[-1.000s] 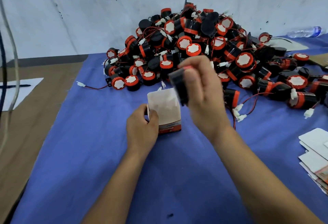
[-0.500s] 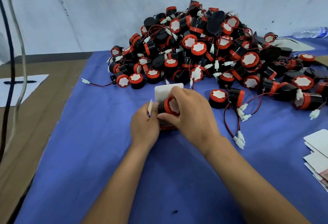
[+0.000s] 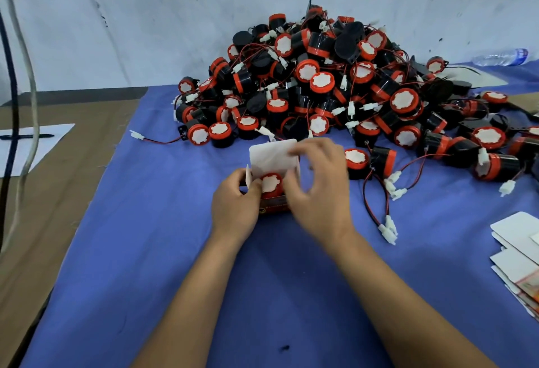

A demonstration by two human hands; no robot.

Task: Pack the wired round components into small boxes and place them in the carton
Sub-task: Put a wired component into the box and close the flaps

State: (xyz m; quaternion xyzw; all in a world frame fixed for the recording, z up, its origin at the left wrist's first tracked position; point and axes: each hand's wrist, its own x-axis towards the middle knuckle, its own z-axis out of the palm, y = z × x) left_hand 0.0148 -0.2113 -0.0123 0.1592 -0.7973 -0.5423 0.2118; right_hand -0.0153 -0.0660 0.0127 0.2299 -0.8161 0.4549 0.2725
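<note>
At the left edge of the table, a white sheet of paper [image 3: 32,149] with a black pen [image 3: 27,136] lies on brown cardboard [image 3: 67,192], with two cables [image 3: 17,76] hanging in front. A blue cloth [image 3: 145,251] covers the rest of the table. Your left hand [image 3: 233,207] grips the left side of a small open box [image 3: 275,189] near the cloth's middle, fingers curled round it, thumb at the opening. A red-rimmed round component [image 3: 271,183] sits inside the box, white face up, below the raised lid flap [image 3: 274,153]. Your right hand [image 3: 318,189] is blurred; its fingers curl at the flap and the box's right side, but you cannot tell exactly what they pinch. Behind, against the wall, a large pile of wired round components [image 3: 335,90] spreads to the right. Flat white box blanks [image 3: 516,251] lie at the right edge, and a plastic bottle [image 3: 501,57] lies at the far right corner.
</note>
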